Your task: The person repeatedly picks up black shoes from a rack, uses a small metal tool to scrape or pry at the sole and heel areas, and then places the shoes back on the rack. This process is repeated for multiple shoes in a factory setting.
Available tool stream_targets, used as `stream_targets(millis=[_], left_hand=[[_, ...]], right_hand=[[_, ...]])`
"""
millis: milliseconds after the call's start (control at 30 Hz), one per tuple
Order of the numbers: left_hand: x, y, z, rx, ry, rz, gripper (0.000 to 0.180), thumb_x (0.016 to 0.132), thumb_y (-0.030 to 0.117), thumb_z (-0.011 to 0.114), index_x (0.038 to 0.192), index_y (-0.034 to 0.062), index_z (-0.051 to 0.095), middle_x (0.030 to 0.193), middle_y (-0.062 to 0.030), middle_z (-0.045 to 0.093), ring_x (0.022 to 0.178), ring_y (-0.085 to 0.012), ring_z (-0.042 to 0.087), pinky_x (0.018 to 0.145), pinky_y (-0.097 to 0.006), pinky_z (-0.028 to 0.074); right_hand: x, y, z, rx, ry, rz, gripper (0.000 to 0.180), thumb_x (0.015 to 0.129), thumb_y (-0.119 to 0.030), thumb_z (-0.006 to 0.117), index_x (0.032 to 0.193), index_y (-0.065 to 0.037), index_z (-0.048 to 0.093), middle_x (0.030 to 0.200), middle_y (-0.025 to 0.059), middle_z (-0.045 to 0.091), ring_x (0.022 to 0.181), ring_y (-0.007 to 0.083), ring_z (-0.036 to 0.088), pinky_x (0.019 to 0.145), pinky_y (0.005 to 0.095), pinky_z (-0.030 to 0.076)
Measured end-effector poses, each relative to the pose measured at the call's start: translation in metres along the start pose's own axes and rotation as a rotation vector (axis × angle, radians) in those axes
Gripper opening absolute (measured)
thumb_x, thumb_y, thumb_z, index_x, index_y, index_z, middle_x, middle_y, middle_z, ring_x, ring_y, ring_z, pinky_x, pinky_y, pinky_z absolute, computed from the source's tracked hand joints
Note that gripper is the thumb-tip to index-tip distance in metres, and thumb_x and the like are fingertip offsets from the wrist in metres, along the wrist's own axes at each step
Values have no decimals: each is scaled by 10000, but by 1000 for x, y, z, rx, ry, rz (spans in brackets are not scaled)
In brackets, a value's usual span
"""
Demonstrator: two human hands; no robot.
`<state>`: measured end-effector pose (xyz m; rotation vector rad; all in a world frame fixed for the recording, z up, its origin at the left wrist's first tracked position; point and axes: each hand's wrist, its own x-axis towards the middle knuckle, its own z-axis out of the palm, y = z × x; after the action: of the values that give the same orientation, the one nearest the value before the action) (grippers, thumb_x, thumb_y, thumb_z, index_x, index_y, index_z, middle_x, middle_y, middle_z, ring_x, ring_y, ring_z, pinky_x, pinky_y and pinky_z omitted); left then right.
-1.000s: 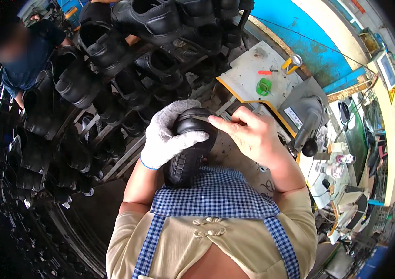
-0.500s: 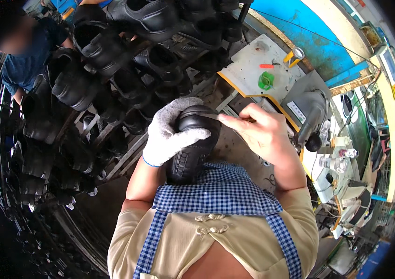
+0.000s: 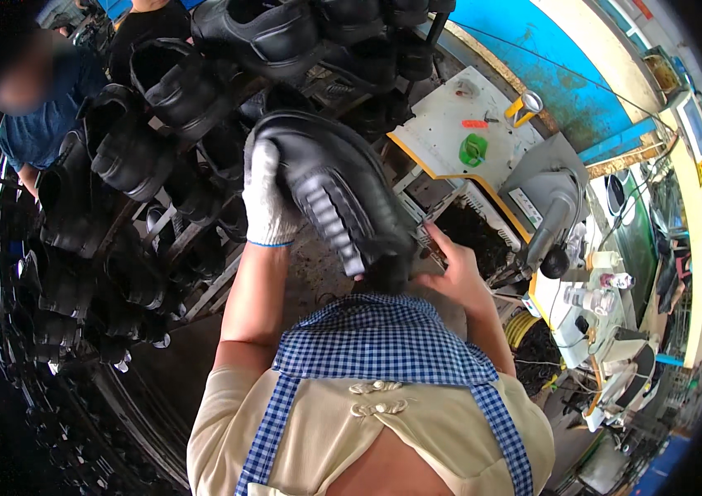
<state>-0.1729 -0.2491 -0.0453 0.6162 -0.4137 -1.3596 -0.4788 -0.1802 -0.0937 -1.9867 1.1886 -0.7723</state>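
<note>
Your gloved left hand (image 3: 267, 198) grips the black shoe (image 3: 330, 194) sole-up for viewing; right hand (image 3: 448, 277) steadies its heel, fingers curled.

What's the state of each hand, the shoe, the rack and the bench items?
left hand: white glove on, gripping the black shoe's side
right hand: bare, at the shoe's lower end; grip hidden
black shoe: raised, tilted, ridged sole towards the camera
shoe rack: loaded with black shoes
green cup: on the white bench top
white bench top: holds small items
</note>
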Motion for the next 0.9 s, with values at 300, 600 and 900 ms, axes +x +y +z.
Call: stream_targets(millis=[300,600,900], left_hand=[[12,-35,7,-170,19,-155,622,946,587,539,1299,76,575,1235,-144,651,1092,-299,643,993,-479,514],[33,-27,3,301,-13,-99,527,968,427,611,1375,105,522,1334,-72,559,1191,-221,545,1041,-396,431],[38,-20,2,454,102,-104,555,966,425,617,1395,89,514,1341,-82,556,1231,-202,515,1076,-355,383]], right_hand=[[-23,-18,-11,-304,353,-215,849,633,-46,792,1418,-55,468,1022,162,666,760,339,677,626,379,545],[-14,28,-25,1084,184,371,679,801,-266,794,1349,-52,452,966,9,618,416,35,338,371,195,241],[19,41,-18,1250,166,423,604,821,-342,725,1292,-66,464,988,50,626,399,73,347,367,210,267]])
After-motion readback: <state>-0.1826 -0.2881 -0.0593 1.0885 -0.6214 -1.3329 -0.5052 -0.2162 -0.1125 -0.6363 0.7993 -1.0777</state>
